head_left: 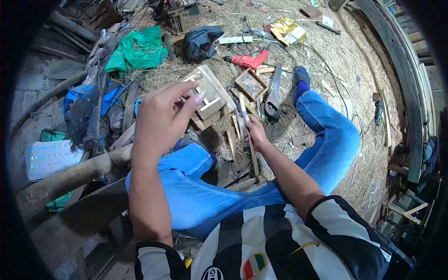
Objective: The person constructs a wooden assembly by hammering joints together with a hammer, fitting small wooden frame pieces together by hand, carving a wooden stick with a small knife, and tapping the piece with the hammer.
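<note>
object, slim and pale, in your closed right hand; half-curled left hand, contents unclear, overlapping the left edge of a square wooden box.

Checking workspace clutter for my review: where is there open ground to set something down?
Straw-strewn ground lies open at upper right, between the dark bar and long beam. It is crowded around the right hand: wood strips, small box, saw.

a cluttered workshop, with drill and handsaw.
</note>
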